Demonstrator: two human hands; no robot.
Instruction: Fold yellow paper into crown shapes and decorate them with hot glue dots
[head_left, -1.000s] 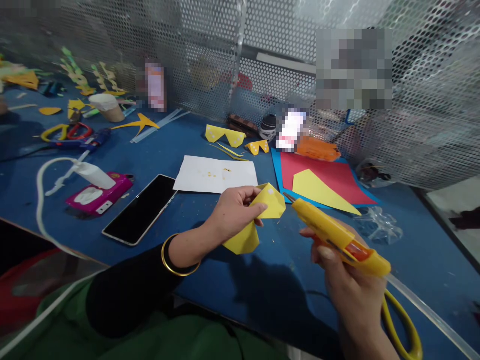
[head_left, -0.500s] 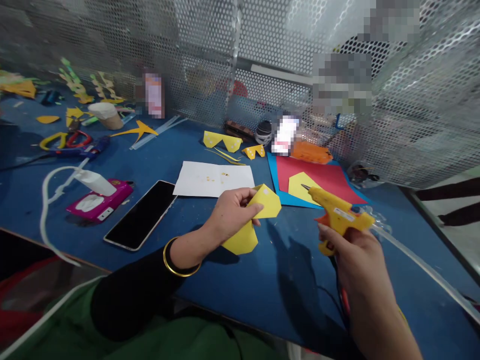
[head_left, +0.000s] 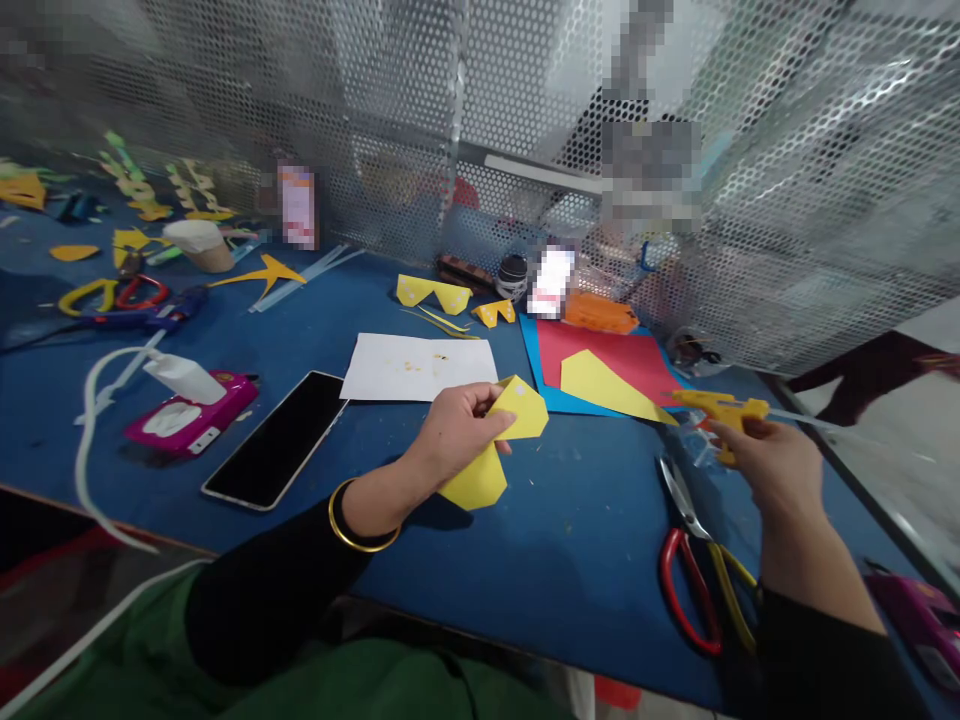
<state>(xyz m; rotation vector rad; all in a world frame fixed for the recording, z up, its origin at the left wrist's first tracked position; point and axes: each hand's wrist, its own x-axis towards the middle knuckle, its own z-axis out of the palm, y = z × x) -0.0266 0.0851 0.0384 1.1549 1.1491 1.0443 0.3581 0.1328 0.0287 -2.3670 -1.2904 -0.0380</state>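
My left hand (head_left: 452,437) pinches a folded yellow paper piece (head_left: 499,445) just above the blue table (head_left: 585,540), near its middle. My right hand (head_left: 772,468) is out to the right, closed round a yellow glue gun (head_left: 718,410) held low over the table with its nozzle pointing left toward the red sheet (head_left: 615,352). A yellow paper triangle (head_left: 604,386) lies on that sheet. Scissors with red and yellow handles (head_left: 697,560) lie on the table below my right hand.
A white sheet (head_left: 420,366), a black phone (head_left: 277,440) and a pink wipes pack (head_left: 191,420) lie to the left. Yellow cut-outs (head_left: 435,293), a paper cup (head_left: 199,243), more scissors (head_left: 112,293) and a blue glue gun (head_left: 161,312) sit further back. Perforated metal screens (head_left: 750,200) wall the table.
My right hand has carried the glue gun away from the folded paper, rightward and down toward the table. The scissors under it have come into view. My left hand keeps its hold.
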